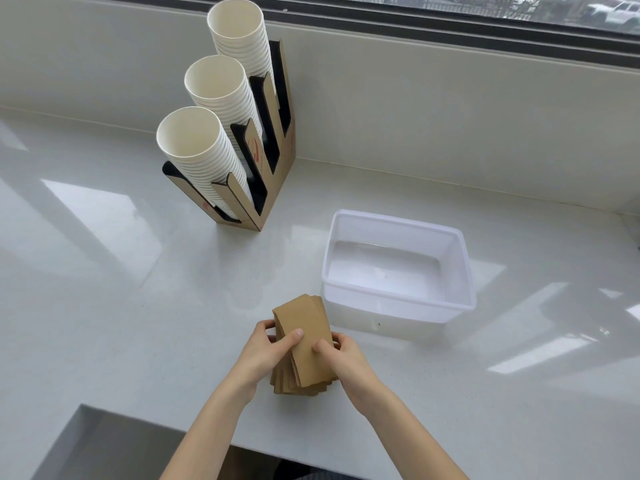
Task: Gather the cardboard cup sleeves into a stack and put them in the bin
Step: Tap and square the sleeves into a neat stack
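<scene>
A stack of brown cardboard cup sleeves point(304, 327) sits on the white counter near its front edge, slightly fanned at both ends. My left hand point(266, 355) grips the stack's left side with the thumb on top. Its right side is held by my right hand point(343, 358), thumb pressed on the top sleeve. The white plastic bin point(450, 306) stands just beyond and to the right of the stack, with nothing inside it.
A cardboard cup holder point(273, 181) with three columns of white paper cups point(190, 136) stands at the back left. A window ledge point(450, 109) runs behind the counter. The counter's front edge has a grey cutout point(104, 441) at lower left.
</scene>
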Demonstrator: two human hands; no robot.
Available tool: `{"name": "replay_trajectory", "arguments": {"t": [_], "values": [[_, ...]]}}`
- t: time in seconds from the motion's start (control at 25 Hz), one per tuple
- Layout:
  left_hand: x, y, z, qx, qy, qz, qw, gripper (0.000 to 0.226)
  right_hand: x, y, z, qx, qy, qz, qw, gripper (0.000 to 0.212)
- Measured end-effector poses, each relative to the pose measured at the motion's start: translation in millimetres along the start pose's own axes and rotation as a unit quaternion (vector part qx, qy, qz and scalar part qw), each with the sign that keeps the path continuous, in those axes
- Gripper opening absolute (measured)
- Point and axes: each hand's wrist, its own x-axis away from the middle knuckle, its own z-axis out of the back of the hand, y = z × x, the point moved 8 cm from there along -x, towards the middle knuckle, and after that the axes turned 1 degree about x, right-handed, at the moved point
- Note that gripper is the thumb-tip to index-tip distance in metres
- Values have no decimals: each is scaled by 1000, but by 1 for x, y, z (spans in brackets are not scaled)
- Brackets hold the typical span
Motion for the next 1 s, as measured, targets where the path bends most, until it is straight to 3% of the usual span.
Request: {"name": "replay_trajectory", "arguments": {"t": [0.16, 0.32, 0.6, 0.8, 1.0], "values": [[1, -6, -10, 58, -37, 41, 997, 79, 2, 1, 10, 4, -8, 11, 1000, 42], [7, -4, -24, 89, -96, 48, 990, 49, 8, 6, 16, -1, -40, 18, 999, 33], [9, -4, -41, 125, -106, 50, 985, 46, 18, -3, 29, 48, -32, 57, 997, 23], [14, -1, -54, 145, -139, 40, 979, 34, 21, -12, 34, 146, -36, 73, 986, 39], [15, 1, -60, 192, -91, 35, 977, 21, 24, -19, 40, 140, -26, 83, 986, 55]]}}
